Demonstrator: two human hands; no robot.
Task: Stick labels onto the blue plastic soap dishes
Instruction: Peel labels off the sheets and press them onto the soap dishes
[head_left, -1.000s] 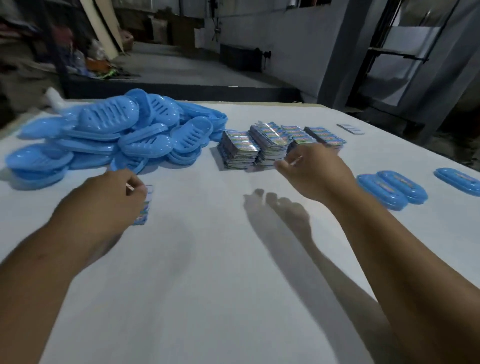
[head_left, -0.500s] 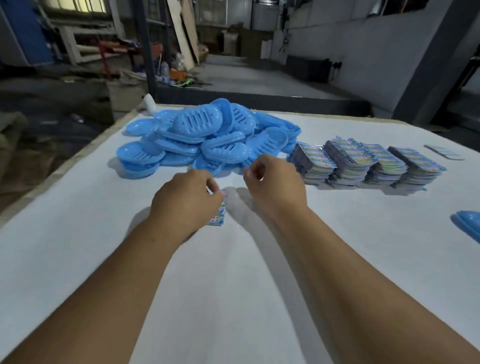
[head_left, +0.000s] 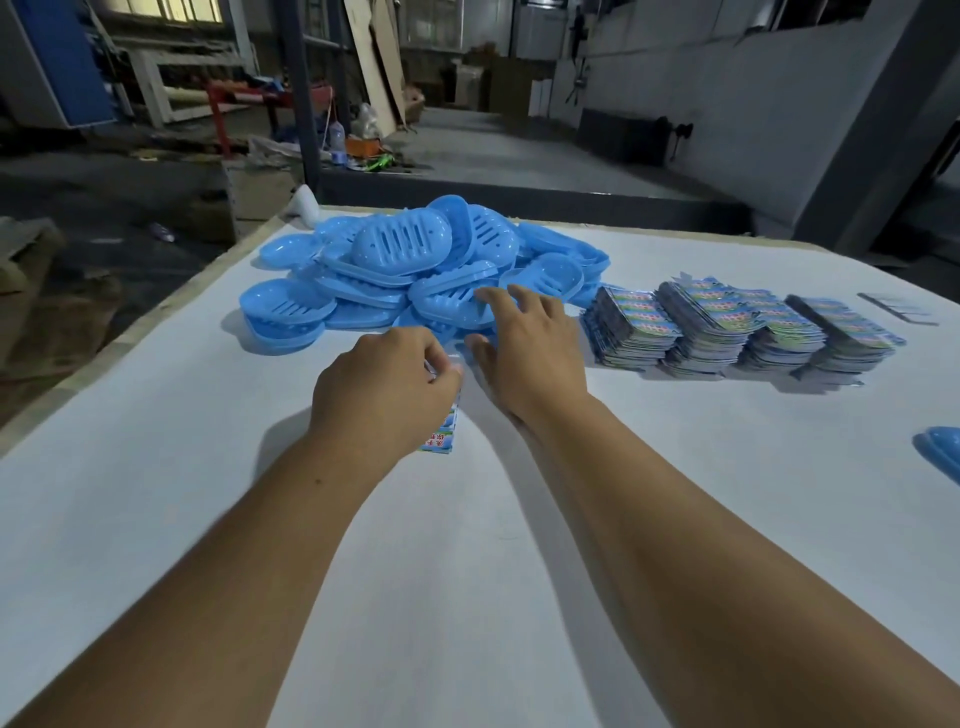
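Left hand (head_left: 382, 387) above the white counter (head_left: 156, 493), fingers curled, pinching a small wad of labels (head_left: 442, 432) that hangs below the fist toward the counter. Right hand (head_left: 530, 358) just beside it, palm down, fingers (head_left: 498, 297) spread and reaching onto the near edge of the dish pile (head_left: 415, 270), fingertips at or touching a slotted dish; actual contact hard to tell. Pile of blue soap dishes heaped at the far left of the counter, some upside down with slots showing. Four label stacks (head_left: 737, 327) in a row right of the pile, near the right hand. Small flat strip (head_left: 896, 306) beyond the stacks. Single blue dish (head_left: 943, 454) at the right edge, well apart from the pile.
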